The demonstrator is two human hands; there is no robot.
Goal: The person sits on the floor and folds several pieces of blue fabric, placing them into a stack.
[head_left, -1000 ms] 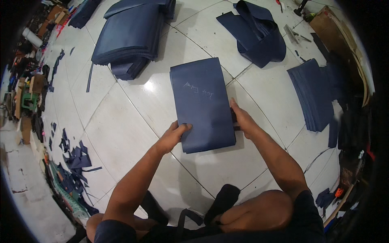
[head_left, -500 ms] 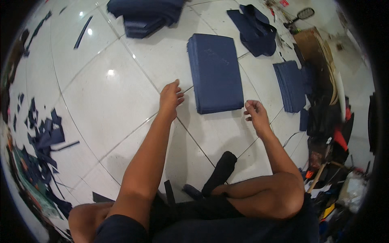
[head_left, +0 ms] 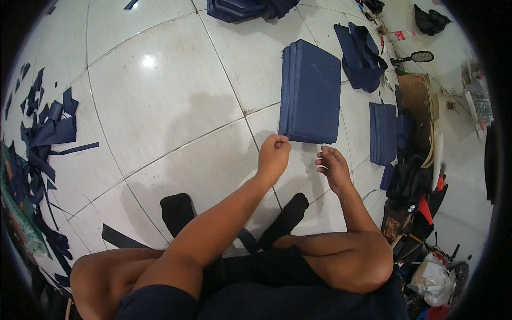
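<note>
Head view, left hand [head_left: 274, 157] curled at blue stack [head_left: 316, 93], right hand [head_left: 336, 167] half-open

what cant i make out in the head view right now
All in the head view:
Blue bundle: far part cut off by the top edge.
Left hand: its curled fingers hide whether they pinch the blue stack.
Pale marks on the stack: too faint and small to read.

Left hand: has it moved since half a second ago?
Yes: against the floor-tile crossing, which it covered then, the left hand now sits to the right and nearer the body.
</note>
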